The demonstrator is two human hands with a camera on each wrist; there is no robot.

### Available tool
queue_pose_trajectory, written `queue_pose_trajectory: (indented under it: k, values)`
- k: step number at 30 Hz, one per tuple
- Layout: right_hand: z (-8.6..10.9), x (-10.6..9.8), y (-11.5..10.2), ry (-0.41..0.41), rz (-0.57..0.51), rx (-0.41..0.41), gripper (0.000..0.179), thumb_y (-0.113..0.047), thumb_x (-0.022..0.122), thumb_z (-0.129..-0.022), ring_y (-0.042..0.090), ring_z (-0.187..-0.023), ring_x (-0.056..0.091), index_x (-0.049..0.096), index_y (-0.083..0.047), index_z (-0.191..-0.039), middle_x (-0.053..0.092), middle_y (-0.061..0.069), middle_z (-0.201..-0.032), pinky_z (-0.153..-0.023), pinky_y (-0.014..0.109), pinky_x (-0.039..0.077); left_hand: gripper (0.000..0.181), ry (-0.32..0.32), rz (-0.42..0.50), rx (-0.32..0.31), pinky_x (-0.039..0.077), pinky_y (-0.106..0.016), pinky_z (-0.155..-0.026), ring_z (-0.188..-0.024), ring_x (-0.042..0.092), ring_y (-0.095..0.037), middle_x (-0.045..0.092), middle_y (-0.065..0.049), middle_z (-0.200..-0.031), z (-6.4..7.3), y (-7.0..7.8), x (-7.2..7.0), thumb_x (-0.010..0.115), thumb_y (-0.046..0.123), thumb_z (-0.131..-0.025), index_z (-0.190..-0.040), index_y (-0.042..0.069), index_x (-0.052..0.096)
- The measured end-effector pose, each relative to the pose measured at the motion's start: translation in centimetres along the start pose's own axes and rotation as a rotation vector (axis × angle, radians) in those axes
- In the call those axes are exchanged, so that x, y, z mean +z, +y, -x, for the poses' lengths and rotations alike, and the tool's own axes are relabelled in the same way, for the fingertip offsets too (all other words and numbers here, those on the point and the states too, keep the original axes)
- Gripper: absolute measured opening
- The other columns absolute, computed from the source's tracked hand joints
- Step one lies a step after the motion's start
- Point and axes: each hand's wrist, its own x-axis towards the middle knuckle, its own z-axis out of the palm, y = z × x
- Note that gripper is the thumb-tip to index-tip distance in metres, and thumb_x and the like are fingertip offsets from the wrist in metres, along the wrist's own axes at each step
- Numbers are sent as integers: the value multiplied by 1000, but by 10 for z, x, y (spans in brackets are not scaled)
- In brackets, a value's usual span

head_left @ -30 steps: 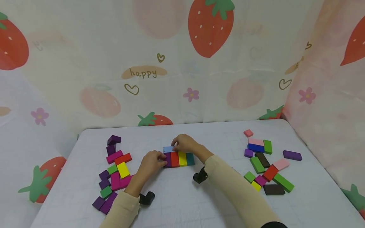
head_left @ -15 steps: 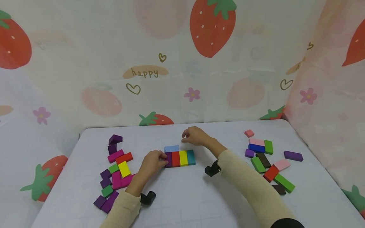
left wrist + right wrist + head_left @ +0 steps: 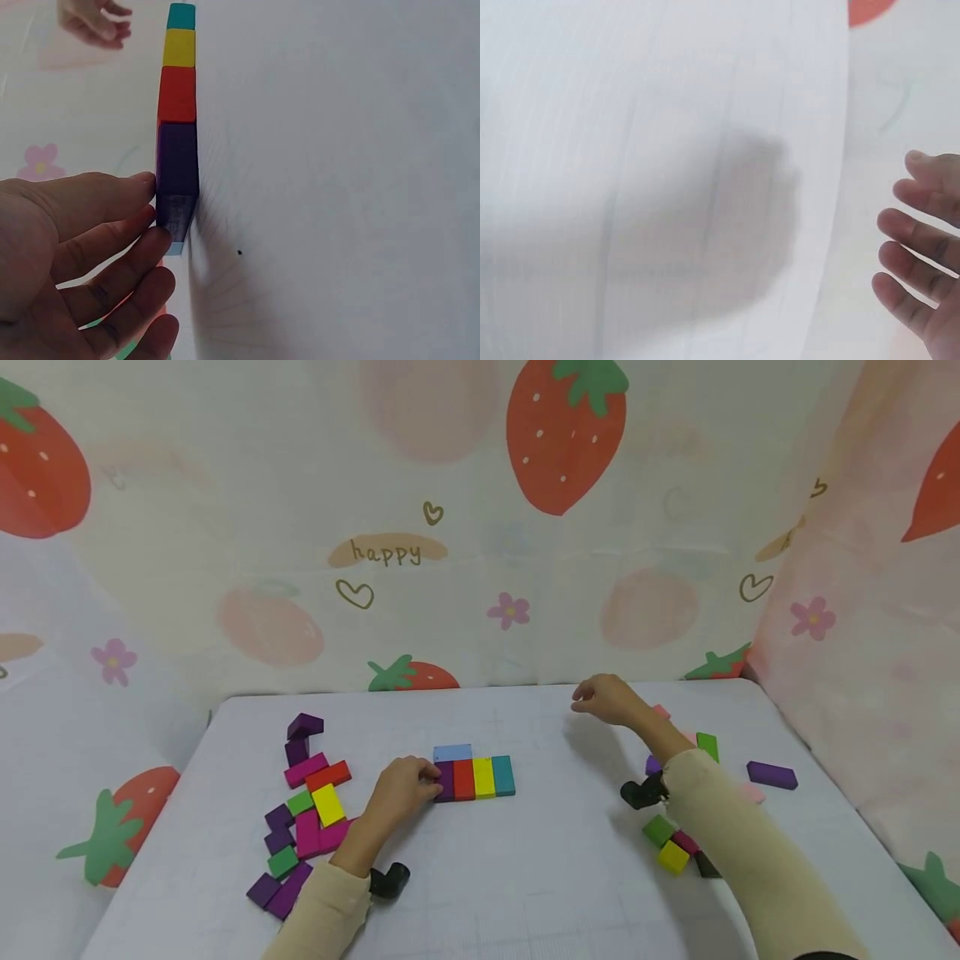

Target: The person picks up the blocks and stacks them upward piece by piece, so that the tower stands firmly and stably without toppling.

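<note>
Purple (image 3: 446,782), red (image 3: 463,779), yellow (image 3: 483,777) and teal (image 3: 503,775) blocks stand side by side in a row at mid-table. A light blue block (image 3: 452,752) lies along the far side of the purple and red ones. My left hand (image 3: 402,785) touches the row's left end; in the left wrist view its thumb (image 3: 124,196) and fingertips rest against the purple block (image 3: 178,161), the fingers loosely bent. Over the far right of the table hovers my right hand (image 3: 611,700), holding nothing. Its fingers (image 3: 907,225) are spread and relaxed in the right wrist view.
Purple, magenta, green, red and yellow blocks (image 3: 327,806) lie in a loose cluster at the left. At the right are more blocks, partly hidden by my right arm, including a yellow block (image 3: 673,857) and a purple block (image 3: 772,775). A strawberry-print curtain (image 3: 465,635) hangs behind the table.
My right hand has let go of the light blue block and moved right and away from the row. The left hand stays at the purple block.
</note>
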Motion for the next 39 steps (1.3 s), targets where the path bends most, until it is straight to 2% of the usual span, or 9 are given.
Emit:
queue_pose_trajectory:
  k: [8,12,17,21,27,34,39]
  values:
    - [35,-18,53,-3,40,62,29,-14,62,-92,34,-95,64,67,8,-110,69,24,-105,-86,49,52,23,13,14,11,55,-38,-88,-93,56,-20,68,-7,-102,1,-2,3,73,18,-87,-108,9,73]
    - [50,-22,76,-10,142,99,28,-9,60,-89,39,-97,63,67,10,-108,68,27,-106,-89,53,50,24,14,22,19,54,-38,-89,-94,56,-21,67,-7,-102,1,-3,1,73,18,-87,-108,9,72]
    - [68,-27,95,-83,243,166,29,-11,57,-92,44,-102,61,66,12,-108,66,30,-109,-92,56,48,24,7,32,24,54,-40,-91,-96,56,-21,67,-7,-102,1,-4,1,73,18,-87,-109,8,72]
    - [77,-32,106,-128,228,189,28,-9,57,-92,42,-98,60,65,12,-109,66,30,-107,-91,56,49,24,6,30,19,53,-40,-91,-96,56,-21,67,-7,-102,1,-5,2,72,19,-87,-109,8,72]
    - [79,-34,116,-140,204,205,28,-8,56,-91,41,-101,59,65,10,-111,65,30,-110,-94,57,47,24,11,31,19,53,-40,-91,-95,56,-22,68,-7,-102,0,-5,1,73,18,-87,-108,8,72]
    - [75,-32,116,-170,113,282,33,-11,58,-93,40,-104,59,62,10,-119,63,29,-118,-94,57,48,27,23,29,33,54,-40,-91,-94,56,-21,68,-7,-100,0,-5,-1,73,19,-86,-111,7,70]
    - [73,-28,113,-145,124,258,33,-15,61,-92,39,-100,60,64,9,-115,65,29,-114,-93,57,48,27,32,30,42,53,-40,-90,-93,57,-21,68,-7,-99,1,-5,-2,73,18,-87,-111,6,70]
